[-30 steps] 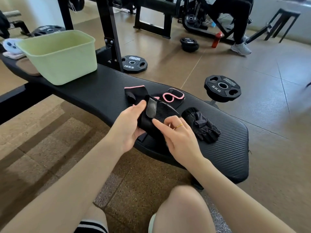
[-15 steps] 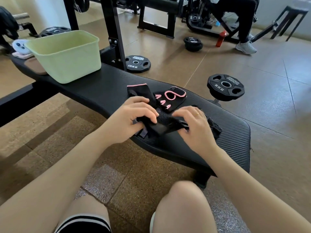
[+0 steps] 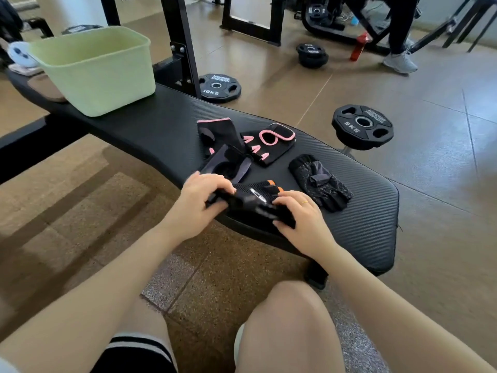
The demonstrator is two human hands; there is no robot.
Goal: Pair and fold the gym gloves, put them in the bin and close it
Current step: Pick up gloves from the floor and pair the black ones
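Note:
On the near edge of the black bench pad lies a black glove with orange trim. My left hand grips its left end and my right hand presses on its right end. Just behind it rests a black and grey glove. Two black gloves with pink trim lie further back, side by side. A black mesh glove sits to the right. The light green bin stands open at the bench's far left end; no lid is visible.
Weight plates lie on the floor behind the bench: a 10 kg one, a 5 kg one. A black rack upright rises behind the bin. A person's legs and a red bottle are at the back right.
The glove I held up a second ago has come down onto the bench edge, and both hands have lowered with it. The black and grey glove behind it now lies uncovered.

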